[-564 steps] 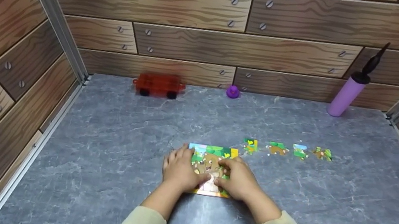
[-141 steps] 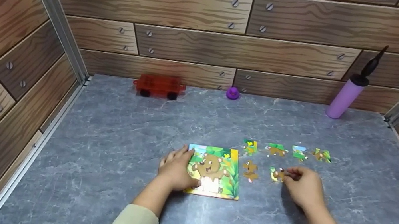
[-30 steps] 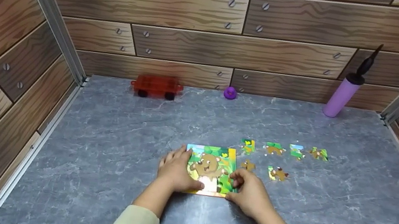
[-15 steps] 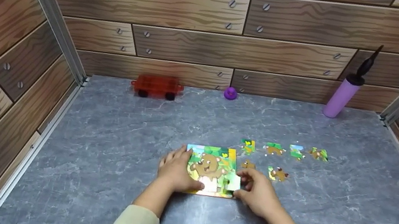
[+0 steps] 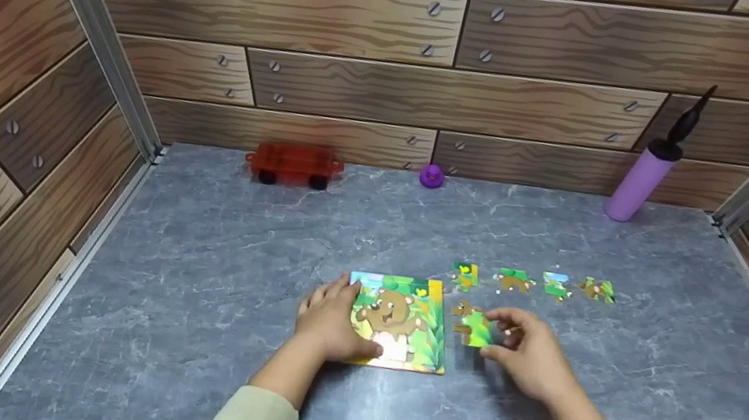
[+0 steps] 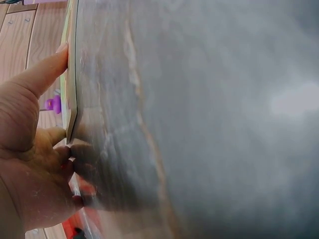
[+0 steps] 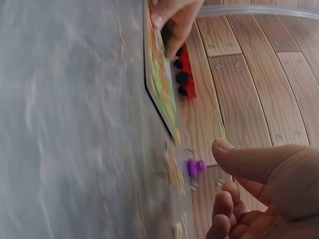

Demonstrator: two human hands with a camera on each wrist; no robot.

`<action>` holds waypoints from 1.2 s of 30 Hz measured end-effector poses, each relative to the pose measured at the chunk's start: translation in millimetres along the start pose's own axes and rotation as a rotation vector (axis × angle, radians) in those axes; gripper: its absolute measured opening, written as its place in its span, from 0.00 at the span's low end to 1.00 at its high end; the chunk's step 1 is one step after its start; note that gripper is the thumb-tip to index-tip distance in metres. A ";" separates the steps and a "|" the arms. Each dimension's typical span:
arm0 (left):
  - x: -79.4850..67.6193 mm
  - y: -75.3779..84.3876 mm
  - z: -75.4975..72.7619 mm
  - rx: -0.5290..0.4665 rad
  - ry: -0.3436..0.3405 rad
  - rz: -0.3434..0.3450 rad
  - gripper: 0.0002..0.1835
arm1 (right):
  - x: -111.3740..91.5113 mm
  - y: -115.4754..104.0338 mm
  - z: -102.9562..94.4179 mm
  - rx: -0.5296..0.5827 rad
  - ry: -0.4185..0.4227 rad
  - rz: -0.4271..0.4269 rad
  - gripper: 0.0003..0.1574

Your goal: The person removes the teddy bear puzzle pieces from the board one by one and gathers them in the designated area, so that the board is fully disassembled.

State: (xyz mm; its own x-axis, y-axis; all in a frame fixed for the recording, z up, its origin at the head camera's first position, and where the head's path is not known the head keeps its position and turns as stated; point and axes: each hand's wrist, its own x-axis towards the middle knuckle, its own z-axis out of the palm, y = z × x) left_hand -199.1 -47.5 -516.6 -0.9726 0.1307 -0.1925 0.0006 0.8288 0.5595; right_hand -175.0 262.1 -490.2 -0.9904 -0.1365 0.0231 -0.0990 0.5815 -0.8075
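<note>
A square bear jigsaw puzzle [image 5: 395,312] lies on the grey tabletop, with a pale gap in its lower middle. My left hand [image 5: 329,320] rests along its left side, the thumb on the lower part of the picture. In the left wrist view the thumb [image 6: 47,74] lies over the board's edge, the other fingers low beside it. To the right of the board my right hand [image 5: 533,354] pinches a green puzzle piece [image 5: 478,331] between thumb and fingers; the right wrist view shows this piece edge-on. A brown puzzle piece [image 5: 463,307] lies partly hidden behind the green one.
Several loose puzzle pieces [image 5: 513,280] form a row beyond my right hand. Along the back wall stand a red toy wagon [image 5: 295,164], a small purple duck [image 5: 432,175] and a purple hand pump [image 5: 641,182]. Wood-patterned walls [image 5: 346,15] enclose the table.
My right hand has lifted the green piece off the board's lower right and carried it rightward, toward the brown piece. Longer ago fewer loose pieces lay out. The left hand has stayed on the board.
</note>
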 end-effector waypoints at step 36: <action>-0.4 -0.4 -0.1 0.007 -0.003 -0.006 0.60 | 1.3 60.3 -85.3 -0.144 0.041 0.063 0.30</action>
State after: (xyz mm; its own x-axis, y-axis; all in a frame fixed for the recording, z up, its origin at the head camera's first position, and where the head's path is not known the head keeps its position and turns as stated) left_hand -198.7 -47.9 -516.6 -0.9719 0.1271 -0.1980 -0.0037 0.8332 0.5530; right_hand -190.5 365.4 -488.6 -0.9979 -0.0649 0.0014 -0.0463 0.6970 -0.7156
